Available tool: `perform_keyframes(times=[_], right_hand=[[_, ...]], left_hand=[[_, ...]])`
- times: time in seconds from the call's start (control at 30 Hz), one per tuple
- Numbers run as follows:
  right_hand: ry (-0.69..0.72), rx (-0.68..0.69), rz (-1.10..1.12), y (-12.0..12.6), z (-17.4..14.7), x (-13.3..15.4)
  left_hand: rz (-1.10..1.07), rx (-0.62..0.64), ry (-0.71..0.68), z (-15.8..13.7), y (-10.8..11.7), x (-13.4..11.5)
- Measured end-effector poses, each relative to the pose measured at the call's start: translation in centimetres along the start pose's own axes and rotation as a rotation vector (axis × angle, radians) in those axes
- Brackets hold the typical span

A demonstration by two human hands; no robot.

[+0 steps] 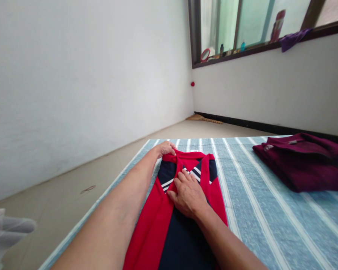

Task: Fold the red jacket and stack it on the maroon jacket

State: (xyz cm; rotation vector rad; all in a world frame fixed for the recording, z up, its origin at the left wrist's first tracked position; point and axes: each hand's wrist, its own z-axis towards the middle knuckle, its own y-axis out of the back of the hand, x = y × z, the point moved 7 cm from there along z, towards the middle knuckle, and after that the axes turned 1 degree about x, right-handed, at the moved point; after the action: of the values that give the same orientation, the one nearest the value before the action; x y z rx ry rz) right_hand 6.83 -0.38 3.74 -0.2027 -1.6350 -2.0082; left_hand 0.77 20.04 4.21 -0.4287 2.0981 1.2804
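A red and navy jacket point(163, 225) with white stripes lies on the blue striped cloth in front of me, its sides folded inward and its collar end away from me. My left hand point(166, 148) pinches the red edge at the collar's left corner between thumb and fingers. Flat on the upper middle of the jacket, by the white stripes, rests my right hand point(187, 192), fingers stretched out. My forearms cover parts of the jacket's lower sides.
A folded maroon garment point(307, 161) lies on the striped cloth point(248, 210) to the right. A broom point(204, 118) is on the floor in the corner. On the window sill stand a flask point(278, 26), a small mirror point(205, 54) and a purple cloth point(294, 39). Whitish fabric point(8, 228) shows at left.
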Motion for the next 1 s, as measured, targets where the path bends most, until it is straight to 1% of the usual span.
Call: perform_keyframes(times=[0.13, 0.27, 0.37, 0.43, 0.53, 0.77, 1.0], right_hand=[[-0.008, 0.0, 0.009, 0.1, 0.1, 0.0], [-0.01, 0.01, 0.011, 0.1, 0.1, 0.0], [-0.011, 0.006, 0.004, 0.0, 0.1, 0.0], [-0.009, 0.003, 0.002, 0.0, 0.0, 0.0], [-0.006, -0.003, 0.0, 0.0, 0.0, 0.0], [-0.007, 0.006, 0.016, 0.2, 0.0, 0.0], [-0.006, -0.002, 0.008, 0.2, 0.1, 0.0]], left_hand=[[-0.016, 0.057, 0.132, -0.3, -0.2, 1.0], [-0.047, 0.117, 0.265, -1.3, -0.2, 2.1], [-0.09, 0.158, 0.314, -1.7, -0.6, 2.6], [-0.132, 0.177, 0.314, -1.6, -1.0, 2.6], [-0.198, 0.189, 0.276, -1.2, -1.4, 2.6], [-0.263, 0.212, 0.175, -0.8, -1.1, 2.9], [-0.233, 0.156, 0.115, -0.3, -1.0, 2.8]])
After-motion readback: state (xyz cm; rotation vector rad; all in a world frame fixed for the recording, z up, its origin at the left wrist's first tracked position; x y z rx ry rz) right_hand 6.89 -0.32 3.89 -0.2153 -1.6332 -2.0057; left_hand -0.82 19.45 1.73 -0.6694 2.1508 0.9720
